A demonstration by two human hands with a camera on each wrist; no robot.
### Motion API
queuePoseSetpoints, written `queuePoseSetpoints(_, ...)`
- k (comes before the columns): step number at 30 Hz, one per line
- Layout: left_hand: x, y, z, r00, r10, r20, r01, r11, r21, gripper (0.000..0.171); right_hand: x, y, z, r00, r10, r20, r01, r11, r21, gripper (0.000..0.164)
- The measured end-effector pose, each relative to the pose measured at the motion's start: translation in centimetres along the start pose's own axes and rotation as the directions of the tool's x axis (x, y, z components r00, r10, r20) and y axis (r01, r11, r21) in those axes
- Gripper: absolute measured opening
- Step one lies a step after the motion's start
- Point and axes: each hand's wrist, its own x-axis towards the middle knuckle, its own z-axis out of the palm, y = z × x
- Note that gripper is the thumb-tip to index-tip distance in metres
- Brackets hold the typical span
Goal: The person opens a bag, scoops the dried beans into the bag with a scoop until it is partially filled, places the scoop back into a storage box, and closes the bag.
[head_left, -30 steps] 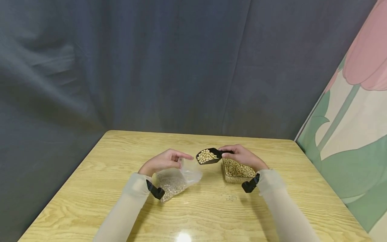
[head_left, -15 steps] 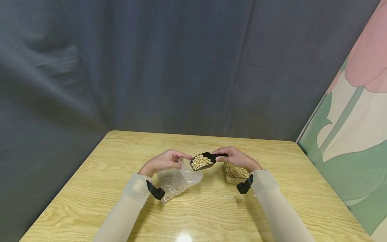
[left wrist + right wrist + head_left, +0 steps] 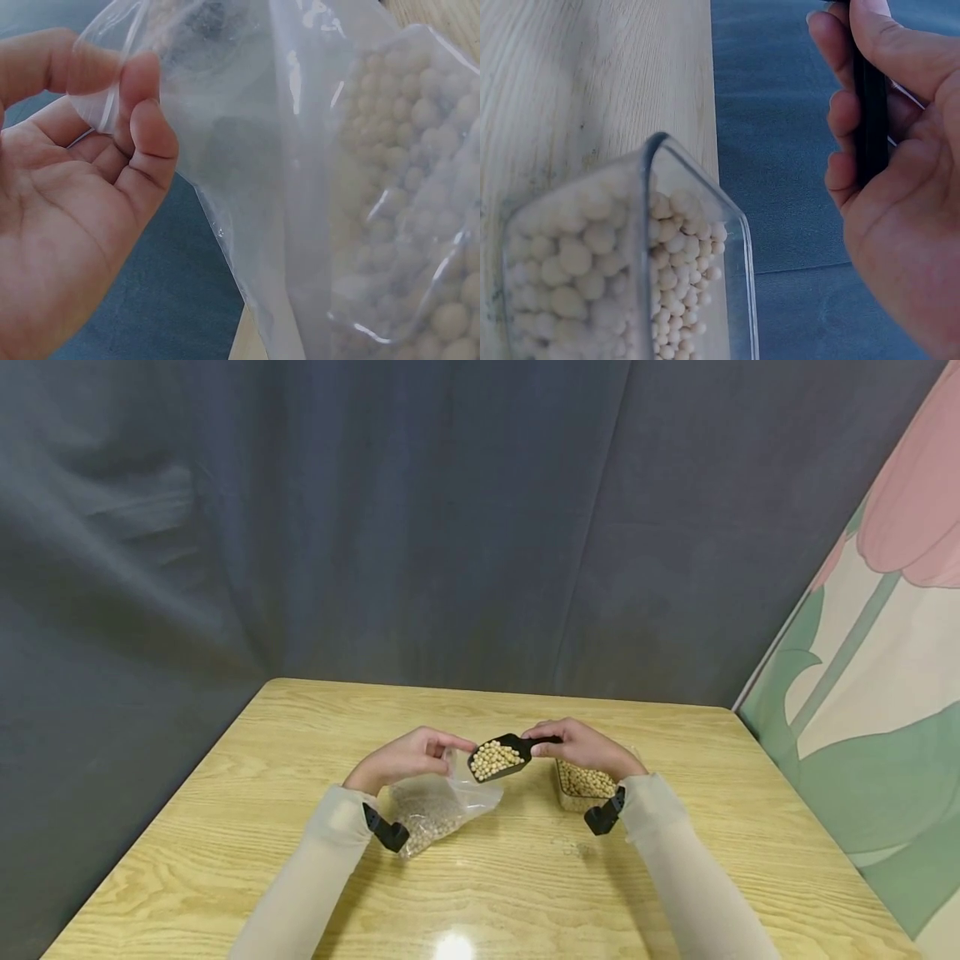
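Observation:
My left hand (image 3: 405, 757) pinches the upper edge of a clear zip bag (image 3: 232, 112), which stands partly filled with round pale beans (image 3: 424, 150). My right hand (image 3: 577, 747) grips the handle of a black scoop (image 3: 517, 744), its fingers curled round it in the right wrist view. A heap of yellowish beans (image 3: 495, 760) lies in the scoop. The scoop's front lip is above the bag's mouth, close to my left index finger; whether they touch I cannot tell. Beneath my right forearm sits a clear rectangular container (image 3: 652, 157) of the same beans, partly hidden in the head view.
All of this stands on a light wood table (image 3: 225, 827). Faint small marks (image 3: 573, 849) show on its surface in front of the container. Behind hangs a dark blue-grey curtain (image 3: 420, 527), and a flower-patterned panel (image 3: 862, 693) rises at the right.
My right hand has carried the loaded scoop left and slightly down, from beside the container to the bag's mouth. Over the last half second it moved only a little. My left hand stayed on the bag.

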Motion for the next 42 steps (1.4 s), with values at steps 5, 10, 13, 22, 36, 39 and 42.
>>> queuePoseSetpoints(5,0.06,0.26,0.08,1.000,0.004,0.004,-0.004,1.000,-0.010,0.047,0.06,-0.17,-0.20,0.999,-0.040,0.004,0.041,0.999,-0.030,0.033)
queuePoseSetpoints(10,0.17,0.23,0.27,1.000,0.000,0.007,0.000,1.000,-0.020,0.047,0.05,-0.20,-0.21,0.999,-0.036,0.017,0.037,0.998,-0.049,0.034)
queuePoseSetpoints(13,0.28,0.12,0.27,1.000,0.000,0.007,0.001,1.000,-0.012,0.047,0.07,-0.29,-0.20,0.999,-0.024,0.022,0.025,0.999,-0.048,0.034)
queuePoseSetpoints(22,0.35,0.21,0.18,1.000,0.010,0.021,-0.009,1.000,-0.011,0.046,0.07,-0.55,-0.38,0.999,-0.023,0.024,0.025,0.997,-0.067,0.035)
queuePoseSetpoints(36,0.48,0.09,0.30,1.000,0.013,0.027,-0.012,0.999,-0.032,0.046,0.06,-0.78,-0.37,1.000,0.014,0.016,-0.012,0.994,-0.108,0.035)
queuePoseSetpoints(39,0.42,0.06,0.26,0.999,0.019,0.030,-0.018,0.999,-0.034,0.046,0.08,-0.87,-0.33,1.000,0.009,0.015,-0.007,0.993,-0.122,0.035)
queuePoseSetpoints(42,0.36,0.08,0.22,0.999,0.020,0.031,-0.019,0.999,-0.035,0.046,0.17,-0.89,-0.29,1.000,-0.002,0.016,0.004,0.991,-0.132,0.034)
